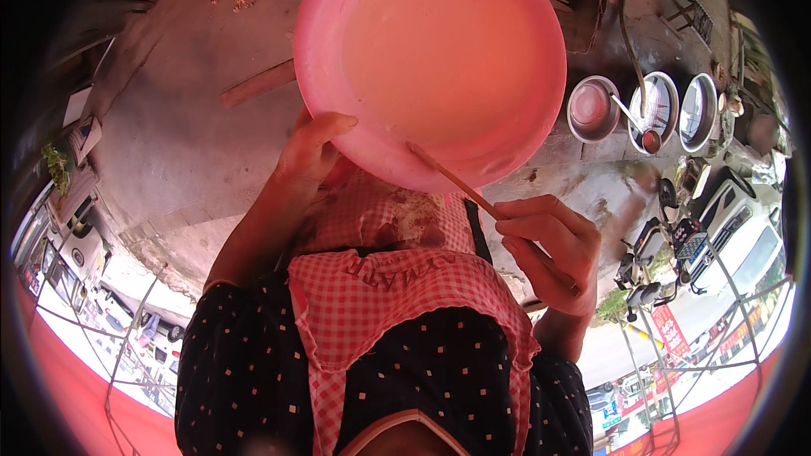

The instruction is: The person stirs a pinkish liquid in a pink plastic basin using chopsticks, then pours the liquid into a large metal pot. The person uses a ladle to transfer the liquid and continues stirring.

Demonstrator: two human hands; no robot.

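Observation:
My left hand [313, 142] grips the near left rim of a large pink plastic basin [320, 63], with the thumb over the edge and the other fingers hidden beneath. A pale, smooth liquid [443, 50] spreads across the basin's inside; the pink light makes its true colour hard to tell. Between the fingers of my right hand [551, 247] is a thin wooden stick [466, 189], possibly chopsticks. Its tip lies over the basin's near inner wall, close to the liquid's edge. A stained red-checked apron [405, 278] covers my front below the basin.
Three metal basins [656, 95] stand to the right; a hose [627, 31] runs into the middle one, and a ladle [651, 139] rests there. A wooden board [256, 83] lies on the concrete floor [171, 114]. Parked scooters [649, 247] and a white car [728, 228] are at the right.

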